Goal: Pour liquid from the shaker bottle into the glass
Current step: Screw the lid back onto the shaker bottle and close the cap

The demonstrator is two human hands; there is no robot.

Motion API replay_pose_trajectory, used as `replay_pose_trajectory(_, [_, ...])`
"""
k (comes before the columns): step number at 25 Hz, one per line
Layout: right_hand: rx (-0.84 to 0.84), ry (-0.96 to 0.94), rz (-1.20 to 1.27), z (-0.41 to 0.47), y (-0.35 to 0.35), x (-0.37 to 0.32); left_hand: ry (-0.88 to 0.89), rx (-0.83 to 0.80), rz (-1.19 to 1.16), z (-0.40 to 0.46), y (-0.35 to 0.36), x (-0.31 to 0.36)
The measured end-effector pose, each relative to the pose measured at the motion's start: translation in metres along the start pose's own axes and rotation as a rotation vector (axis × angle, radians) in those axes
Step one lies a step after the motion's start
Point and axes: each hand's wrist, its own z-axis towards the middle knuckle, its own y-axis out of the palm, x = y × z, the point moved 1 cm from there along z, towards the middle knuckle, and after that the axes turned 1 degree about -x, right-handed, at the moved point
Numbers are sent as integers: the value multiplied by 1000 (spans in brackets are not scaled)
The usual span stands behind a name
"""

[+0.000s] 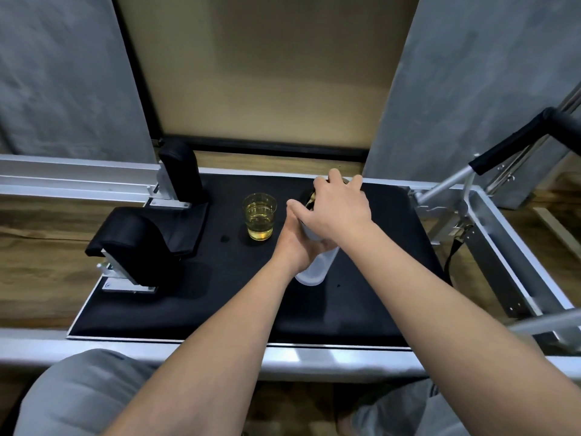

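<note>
Beside the glass (pixel 259 216) (part full), both hands grip the shaker bottle (pixel 312 269).

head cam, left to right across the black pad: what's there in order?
Black padded block → glass holding yellow liquid → left hand on the shaker bottle → right hand over the bottle's top → metal bar with black grip.
</note>
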Motion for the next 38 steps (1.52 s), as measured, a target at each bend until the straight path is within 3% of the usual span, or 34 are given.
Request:
replay_pose_trajectory(2, [-63,-21,-20,-1,-6,2,-43,4,96,-6,0,4])
replay_pose_trajectory(4, [-104,-69,-44,-4,-17,11,58,-134,216,-12,-2,4])
replay_pose_trajectory(5, [-106,-90,-56,-5,-25,17,85,-114,302,-6,-6,-3])
replay_pose_trajectory(9, [6,-148,-152,-7,-48,28,116,-118,279,8,-7,-16])
replay_pose_trajectory(11, [80,-288,-191,-5,-45,27,107,-101,261,11,-9,-16])
replay_pose_trajectory(14, [-103,-443,-89,-2,-37,25,221,-71,452,8,-10,-17])
replay_pose_trajectory(17, [-179,-228,-3,-2,-20,13,330,-41,497,5,-14,-19])
replay_pose_trajectory(20, [-126,-21,-64,-6,-13,-8,233,-162,447,1,-6,-12])
replay_pose_trajectory(22, [-224,-10,-47,-4,-21,-10,98,-189,238,-4,-3,-5])
replay_pose_trajectory(26, [-475,-82,-72,-5,-58,8,162,-87,358,-3,-9,-9])
replay_pose_trajectory(29, [-367,-177,-49,-6,-66,21,215,-92,378,-1,-11,-14])
replay_pose_trajectory(33, [-40,-375,-40,0,-65,21,180,-88,370,-3,-7,-9])
replay_pose_trajectory(36, [-111,-499,-36,6,-47,21,170,-93,323,-6,-8,-10])
replay_pose_trajectory(38, [-161,-419,-33,2,-22,19,264,-35,485,-5,-11,-14])
